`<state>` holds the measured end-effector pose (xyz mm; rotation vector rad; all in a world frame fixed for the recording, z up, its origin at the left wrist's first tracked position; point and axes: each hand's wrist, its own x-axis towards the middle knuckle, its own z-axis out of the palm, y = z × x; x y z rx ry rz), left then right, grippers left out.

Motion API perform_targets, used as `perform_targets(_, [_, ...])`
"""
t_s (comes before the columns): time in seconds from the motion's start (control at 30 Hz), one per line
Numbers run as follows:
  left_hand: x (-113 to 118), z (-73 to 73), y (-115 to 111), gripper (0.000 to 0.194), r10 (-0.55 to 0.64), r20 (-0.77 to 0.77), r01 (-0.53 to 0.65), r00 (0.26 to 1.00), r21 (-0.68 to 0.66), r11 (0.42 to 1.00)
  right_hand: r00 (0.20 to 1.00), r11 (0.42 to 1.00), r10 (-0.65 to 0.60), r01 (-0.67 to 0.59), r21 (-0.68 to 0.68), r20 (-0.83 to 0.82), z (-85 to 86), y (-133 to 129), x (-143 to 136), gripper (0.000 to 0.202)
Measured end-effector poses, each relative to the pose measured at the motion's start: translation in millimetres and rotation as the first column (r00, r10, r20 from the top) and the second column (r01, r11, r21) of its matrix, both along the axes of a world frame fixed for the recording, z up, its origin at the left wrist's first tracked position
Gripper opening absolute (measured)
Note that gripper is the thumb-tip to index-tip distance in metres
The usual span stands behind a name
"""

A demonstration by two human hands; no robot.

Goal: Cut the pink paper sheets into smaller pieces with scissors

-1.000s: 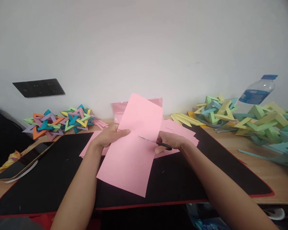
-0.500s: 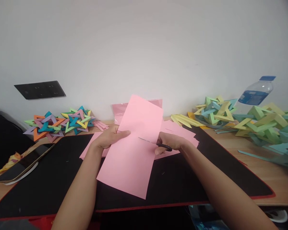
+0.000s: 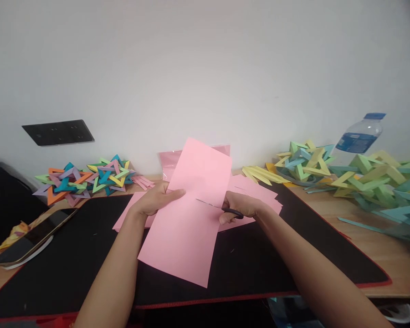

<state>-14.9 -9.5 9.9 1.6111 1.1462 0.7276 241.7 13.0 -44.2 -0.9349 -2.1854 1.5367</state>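
No text, brand, number or sign readable. Blue label (image 3: 355, 142) on clear bottle (image 3: 373, 125), well right of right hand (image 3: 238, 206) and farther back: pale marks, too small and blurred to make out.

Left hand (image 3: 157, 198) pinching pink sheet (image 3: 187, 218), right hand (image 3: 237, 208) gripping scissors (image 3: 232, 212)
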Motion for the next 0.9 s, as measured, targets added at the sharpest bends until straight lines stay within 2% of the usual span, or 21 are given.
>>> perform_targets(0.33, [0.8,1.1,-0.9,0.028,-0.024,0.023,0.024,0.999,0.000,1.000,0.999,1.000,-0.011,0.010,-0.018,-0.035,-1.6,0.2,-2.6,0.033])
perform_targets(0.6, [4.1,3.1,-3.3,0.026,-0.043,0.007,0.043,0.999,-0.034,0.999,0.992,0.997,-0.018,0.009,-0.075,-0.125,-4.7,0.1,-4.5,0.042])
perform_targets(0.73, [5.3,3.1,-3.3,0.023,-0.025,0.028,0.026,0.999,-0.028,0.999,0.991,0.997,-0.015,0.005,-0.079,-0.130,-5.3,-0.3,-5.0,0.042])
perform_targets(0.9, [3.7,2.5,-1.9,0.025,0.011,-0.018,-0.011,1.000,0.026,1.000,0.991,0.997,0.006,-0.015,-0.070,-0.134,-4.5,0.3,-5.0,0.040])
